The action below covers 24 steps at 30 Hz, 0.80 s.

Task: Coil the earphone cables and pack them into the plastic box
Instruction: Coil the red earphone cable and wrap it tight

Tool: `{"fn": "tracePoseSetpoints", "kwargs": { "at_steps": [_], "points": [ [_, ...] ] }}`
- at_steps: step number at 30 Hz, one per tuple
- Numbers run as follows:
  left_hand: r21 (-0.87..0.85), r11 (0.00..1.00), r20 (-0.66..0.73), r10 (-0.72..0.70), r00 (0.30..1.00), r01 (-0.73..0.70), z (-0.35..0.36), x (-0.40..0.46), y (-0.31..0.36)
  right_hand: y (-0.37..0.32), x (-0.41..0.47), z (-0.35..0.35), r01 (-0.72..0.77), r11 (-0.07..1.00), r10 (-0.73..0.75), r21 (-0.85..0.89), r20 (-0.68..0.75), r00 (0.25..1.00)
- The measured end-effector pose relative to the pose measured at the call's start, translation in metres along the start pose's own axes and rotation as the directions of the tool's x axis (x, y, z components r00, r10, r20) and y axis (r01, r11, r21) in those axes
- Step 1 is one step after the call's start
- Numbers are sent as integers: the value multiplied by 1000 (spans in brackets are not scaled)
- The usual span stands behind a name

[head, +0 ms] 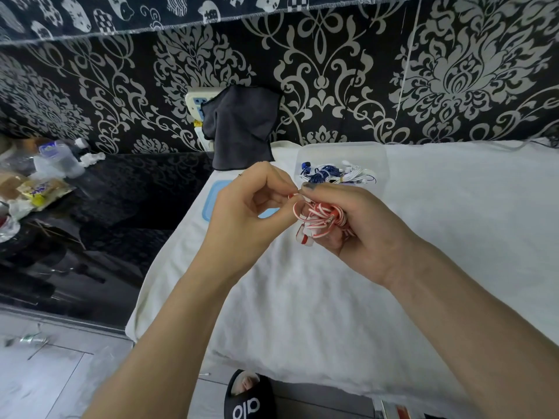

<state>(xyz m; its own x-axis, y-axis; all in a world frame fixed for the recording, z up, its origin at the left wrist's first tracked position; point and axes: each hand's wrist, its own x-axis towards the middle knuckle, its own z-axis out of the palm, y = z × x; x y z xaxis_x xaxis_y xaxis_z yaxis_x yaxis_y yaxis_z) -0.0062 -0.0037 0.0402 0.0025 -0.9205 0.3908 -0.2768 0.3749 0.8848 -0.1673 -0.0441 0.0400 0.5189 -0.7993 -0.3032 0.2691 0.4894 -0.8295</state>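
Already, in the head view, blue and white coils lie inside the plastic box (341,149) at the bed's (453,237) far edge. The right hand (360,220) is clenched around a half-wound red-and-white earphone cable (320,219) above the bed; the left hand (251,204) pinches its loose end. Finishing this coil, boxing it and fitting the blue lid (211,198) seem left.

Probably a home bedroom: a white-sheeted bed (332,297) against damask wallpaper (363,86), snacks and a bottle (60,160) nearby.
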Motion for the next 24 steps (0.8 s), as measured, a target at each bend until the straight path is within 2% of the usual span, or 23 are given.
{"fn": "tracePoseSetpoints", "kwargs": {
  "at_steps": [7,16,21,24],
  "points": [
    [130,991,10,35,999,-36,2,4,-2,-4,6,-6,-16,998,16,65,3,1000],
    [269,962,-25,60,998,-51,9,8,-6,-8,10,-13,3,999,-3,40,-1,1000],
    [355,934,-11,59,998,-51,13,11,-25,-1,16,-20,-4,999,-2,-53,-104,995],
    [364,931,24,5,1000,-14,19,17,-35,-1,19,-23,36,980,-72,-197,-176,982]
  ]
}}
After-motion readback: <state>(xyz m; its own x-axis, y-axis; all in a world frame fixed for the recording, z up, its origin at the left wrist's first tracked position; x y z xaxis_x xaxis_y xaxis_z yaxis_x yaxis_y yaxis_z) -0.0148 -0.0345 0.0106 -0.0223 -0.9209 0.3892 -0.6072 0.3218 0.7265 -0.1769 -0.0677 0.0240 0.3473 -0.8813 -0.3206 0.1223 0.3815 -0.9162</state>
